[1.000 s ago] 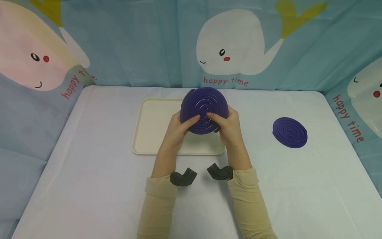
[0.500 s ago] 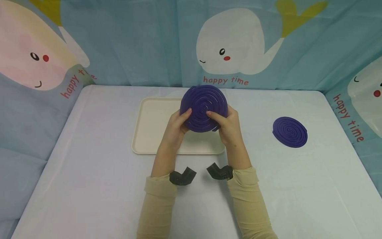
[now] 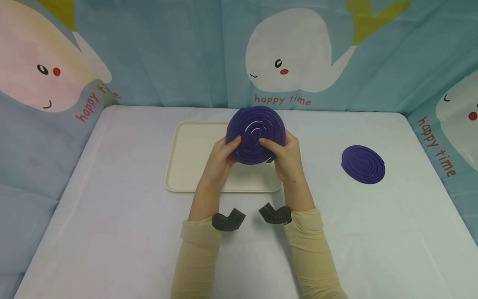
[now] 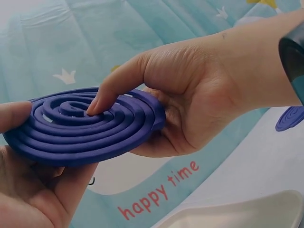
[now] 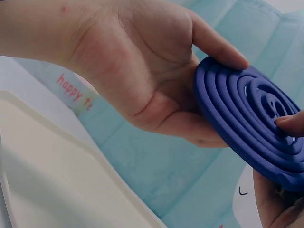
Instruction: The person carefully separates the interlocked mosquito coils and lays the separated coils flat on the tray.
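A dark purple spiral disc (image 3: 255, 120), wound from a single thick coil, is held up above the tray, its face tilted toward the head camera. My left hand (image 3: 215, 162) grips its left edge, thumb on the upper face near the rim and fingers underneath. From the right, my right hand (image 3: 289, 162) grips the opposite side, with the thumb pressed close to the centre of the spiral. Narrow gaps show between the inner turns in the left wrist view. The fingers under the disc (image 5: 237, 104) are partly hidden.
A cream rectangular tray (image 3: 186, 166) lies on the white table (image 3: 112, 207) beneath the hands. A second purple spiral disc (image 3: 363, 164) lies flat to the right. Behind the table hangs a blue curtain (image 3: 168, 54) printed with whales.
My left thumb has slid outward from near the disc's centre toward its left rim. The disc is slightly higher in the head view; the right hand keeps its hold.
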A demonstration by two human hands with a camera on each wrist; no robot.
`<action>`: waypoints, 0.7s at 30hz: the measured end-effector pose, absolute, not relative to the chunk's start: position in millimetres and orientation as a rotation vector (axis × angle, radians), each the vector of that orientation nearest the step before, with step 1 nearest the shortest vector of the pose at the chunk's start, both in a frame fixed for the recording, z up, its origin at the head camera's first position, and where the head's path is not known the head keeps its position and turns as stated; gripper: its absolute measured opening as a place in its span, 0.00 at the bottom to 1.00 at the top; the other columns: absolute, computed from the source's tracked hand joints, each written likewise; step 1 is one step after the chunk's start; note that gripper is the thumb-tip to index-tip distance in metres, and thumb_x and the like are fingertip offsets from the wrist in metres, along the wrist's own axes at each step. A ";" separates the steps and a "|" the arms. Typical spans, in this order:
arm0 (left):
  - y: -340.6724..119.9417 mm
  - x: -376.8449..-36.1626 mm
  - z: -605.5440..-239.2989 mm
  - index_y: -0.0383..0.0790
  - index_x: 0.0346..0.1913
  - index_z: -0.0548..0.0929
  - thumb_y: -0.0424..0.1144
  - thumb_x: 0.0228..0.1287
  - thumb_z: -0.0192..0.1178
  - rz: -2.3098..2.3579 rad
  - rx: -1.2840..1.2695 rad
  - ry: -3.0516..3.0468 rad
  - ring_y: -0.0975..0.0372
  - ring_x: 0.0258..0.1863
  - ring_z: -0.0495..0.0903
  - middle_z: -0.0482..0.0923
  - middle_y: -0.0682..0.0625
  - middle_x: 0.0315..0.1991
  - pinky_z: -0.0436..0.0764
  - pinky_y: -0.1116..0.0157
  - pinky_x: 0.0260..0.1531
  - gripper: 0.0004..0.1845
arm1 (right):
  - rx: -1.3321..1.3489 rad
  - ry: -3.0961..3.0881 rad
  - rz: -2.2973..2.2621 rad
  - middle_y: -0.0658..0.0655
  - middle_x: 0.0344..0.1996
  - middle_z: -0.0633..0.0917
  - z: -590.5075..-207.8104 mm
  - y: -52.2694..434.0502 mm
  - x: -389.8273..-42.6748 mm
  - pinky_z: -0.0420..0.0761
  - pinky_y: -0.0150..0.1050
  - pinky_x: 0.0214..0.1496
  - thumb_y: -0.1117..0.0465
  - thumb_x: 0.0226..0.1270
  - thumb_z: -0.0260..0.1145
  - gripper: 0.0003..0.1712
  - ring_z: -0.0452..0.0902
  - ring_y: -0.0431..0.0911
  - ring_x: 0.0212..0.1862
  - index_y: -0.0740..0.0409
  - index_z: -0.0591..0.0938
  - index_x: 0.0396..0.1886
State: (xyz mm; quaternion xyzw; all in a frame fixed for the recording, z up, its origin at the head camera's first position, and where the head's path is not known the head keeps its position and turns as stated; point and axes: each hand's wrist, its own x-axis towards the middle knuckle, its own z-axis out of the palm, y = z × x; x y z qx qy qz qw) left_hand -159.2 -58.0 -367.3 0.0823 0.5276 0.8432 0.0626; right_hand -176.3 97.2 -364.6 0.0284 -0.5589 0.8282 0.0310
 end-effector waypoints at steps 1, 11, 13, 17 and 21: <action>-58.2 -159.1 -367.1 0.18 0.58 0.67 0.33 0.66 0.44 2.552 0.252 1.586 0.65 0.37 0.81 0.81 0.54 0.37 0.80 0.69 0.39 0.23 | 0.089 -1.719 2.550 0.54 0.37 0.83 -364.6 97.2 -176.2 0.82 0.36 0.45 0.81 0.50 0.61 0.24 0.80 0.44 0.40 0.74 0.74 0.50; -60.8 -157.4 -366.9 0.19 0.61 0.64 0.36 0.65 0.44 2.565 0.304 1.533 0.64 0.40 0.79 0.79 0.54 0.40 0.78 0.68 0.40 0.26 | 0.128 -1.710 2.560 0.53 0.34 0.84 -366.3 99.9 -177.9 0.82 0.34 0.40 0.81 0.51 0.62 0.19 0.80 0.43 0.37 0.59 0.80 0.40; -61.7 -156.9 -367.3 0.20 0.62 0.62 0.40 0.65 0.48 2.580 0.315 1.494 0.64 0.42 0.77 0.78 0.54 0.42 0.76 0.66 0.43 0.30 | 0.132 -1.720 2.560 0.52 0.32 0.84 -366.2 100.7 -178.5 0.82 0.34 0.38 0.81 0.50 0.62 0.18 0.80 0.42 0.36 0.57 0.80 0.36; -63.0 -157.1 -369.1 0.22 0.63 0.60 0.46 0.61 0.56 2.611 0.305 1.420 0.63 0.46 0.75 0.77 0.54 0.44 0.71 0.63 0.50 0.36 | 0.129 -1.771 2.569 0.51 0.32 0.84 -365.9 101.2 -178.8 0.82 0.33 0.38 0.81 0.51 0.62 0.18 0.80 0.42 0.35 0.56 0.79 0.34; -62.8 -157.6 -369.9 0.23 0.62 0.63 0.35 0.56 0.54 2.599 0.285 1.463 0.62 0.48 0.74 0.77 0.52 0.45 0.71 0.61 0.53 0.31 | 0.132 -1.771 2.603 0.51 0.33 0.84 -366.6 101.9 -179.1 0.82 0.34 0.38 0.81 0.52 0.61 0.18 0.81 0.42 0.36 0.57 0.79 0.36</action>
